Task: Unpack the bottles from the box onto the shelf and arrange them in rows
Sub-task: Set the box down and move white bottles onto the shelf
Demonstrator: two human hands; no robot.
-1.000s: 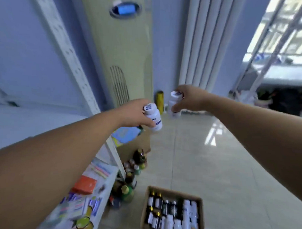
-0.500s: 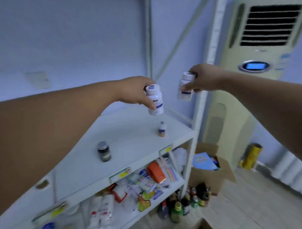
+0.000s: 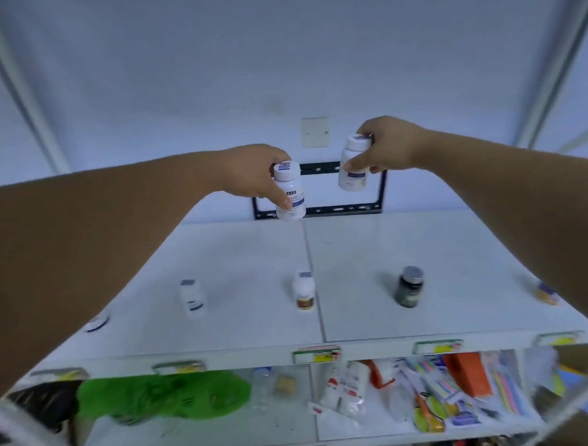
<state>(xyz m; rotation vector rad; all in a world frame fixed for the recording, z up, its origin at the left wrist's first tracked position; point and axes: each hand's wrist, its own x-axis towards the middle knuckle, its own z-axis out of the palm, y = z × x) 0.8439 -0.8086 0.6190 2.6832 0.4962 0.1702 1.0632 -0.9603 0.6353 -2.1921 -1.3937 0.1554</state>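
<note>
My left hand (image 3: 251,172) grips a white bottle with a blue label (image 3: 290,193) from above, held high over the white shelf (image 3: 370,247). My right hand (image 3: 388,146) grips a second white bottle (image 3: 352,165) by its cap, a little higher and to the right. Standing in a row on the shelf are a white bottle (image 3: 191,297), a white bottle with a brown band (image 3: 303,294) and a dark bottle (image 3: 409,286). Another bottle (image 3: 545,292) shows at the right edge, partly hidden by my arm. The box is out of view.
A black metal bracket (image 3: 319,208) hangs on the wall behind the shelf. The lower shelf holds a green plastic item (image 3: 165,394), white packets (image 3: 341,388) and colourful packages (image 3: 458,387). Shelf uprights (image 3: 17,82) stand at both sides.
My view has swung from the floor and box round to face the shelf. Both hands still hold their bottles, now above the shelf's back middle.
</note>
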